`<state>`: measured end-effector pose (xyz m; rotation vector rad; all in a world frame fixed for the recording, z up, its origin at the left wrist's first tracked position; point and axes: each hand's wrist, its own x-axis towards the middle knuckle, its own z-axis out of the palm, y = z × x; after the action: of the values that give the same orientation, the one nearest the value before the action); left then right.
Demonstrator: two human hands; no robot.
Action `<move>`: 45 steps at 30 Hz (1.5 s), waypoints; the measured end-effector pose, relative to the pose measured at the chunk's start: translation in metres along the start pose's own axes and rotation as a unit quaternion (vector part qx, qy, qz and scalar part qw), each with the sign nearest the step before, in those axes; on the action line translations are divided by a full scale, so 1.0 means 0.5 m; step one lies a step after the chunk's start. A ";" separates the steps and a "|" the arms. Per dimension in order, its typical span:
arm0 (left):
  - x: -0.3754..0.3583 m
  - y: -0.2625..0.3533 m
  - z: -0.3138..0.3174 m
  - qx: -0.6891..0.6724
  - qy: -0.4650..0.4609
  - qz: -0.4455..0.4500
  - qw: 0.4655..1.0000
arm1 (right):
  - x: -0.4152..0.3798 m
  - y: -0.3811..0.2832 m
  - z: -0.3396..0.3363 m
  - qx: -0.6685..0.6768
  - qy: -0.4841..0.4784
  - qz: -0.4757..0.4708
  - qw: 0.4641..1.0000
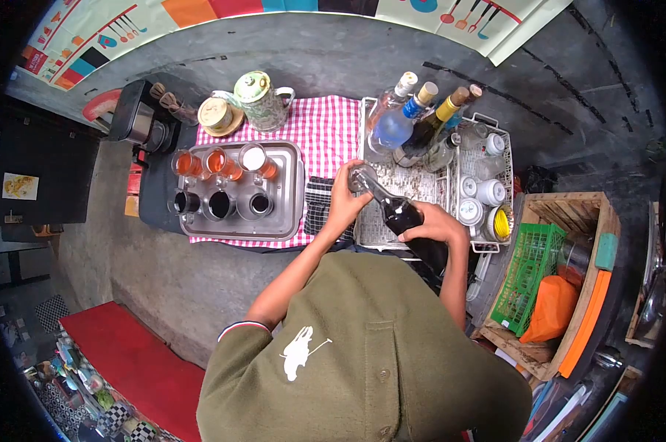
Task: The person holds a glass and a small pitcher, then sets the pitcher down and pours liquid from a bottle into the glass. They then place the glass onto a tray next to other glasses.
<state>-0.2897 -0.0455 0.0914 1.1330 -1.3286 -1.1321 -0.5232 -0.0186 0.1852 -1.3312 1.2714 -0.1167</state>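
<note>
The right hand's (437, 225) grip closes round the body of a dark bottle (403, 215), tilted over the wire rack (414, 184); the left hand (345, 197) pinches its neck, seemingly working the cap. Judged mid-opening, a firm twist comes next. The glass looks nearly full of dark liquid.

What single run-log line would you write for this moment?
left hand: at neck of dark bottle | right hand: grips bottle body | bottle: tilted above wire rack | nearby: tray of glasses
</note>
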 end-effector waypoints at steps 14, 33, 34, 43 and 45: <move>0.000 -0.004 0.001 -0.009 -0.001 -0.005 1.000 | 0.000 -0.002 -0.001 -0.023 0.013 0.008 1.000; 0.001 -0.017 0.000 -0.019 0.006 -0.010 1.000 | -0.005 -0.024 0.002 -0.012 0.004 0.008 1.000; 0.000 -0.017 0.000 -0.008 0.005 -0.005 1.000 | -0.006 -0.025 0.003 -0.013 0.006 0.008 1.000; 0.002 -0.005 -0.003 0.012 0.004 0.009 1.000 | -0.009 -0.039 0.001 -0.022 0.007 0.006 1.000; 0.002 -0.005 -0.002 0.006 0.009 0.009 1.000 | -0.006 -0.032 0.001 -0.018 0.004 0.005 1.000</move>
<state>-0.2887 -0.0469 0.0892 1.1366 -1.3308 -1.0995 -0.5149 -0.0213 0.1990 -1.3568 1.2926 -0.0925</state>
